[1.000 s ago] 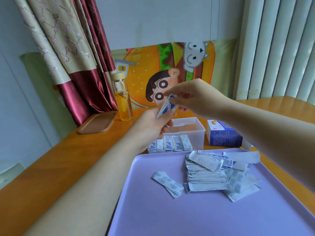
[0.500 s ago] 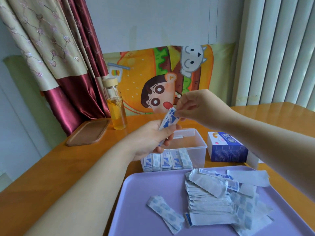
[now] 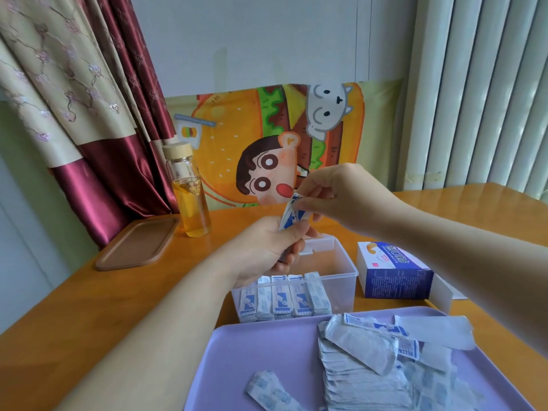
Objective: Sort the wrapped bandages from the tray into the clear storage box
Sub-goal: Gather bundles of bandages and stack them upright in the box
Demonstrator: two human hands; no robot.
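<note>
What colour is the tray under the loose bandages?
The tray is plain lilac, clearest in the head view.

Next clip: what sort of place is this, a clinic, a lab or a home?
Probably a room in a home: patterned curtains, a cartoon burger cloth hung behind the wooden table, and a glass drink bottle standing on it.
</note>
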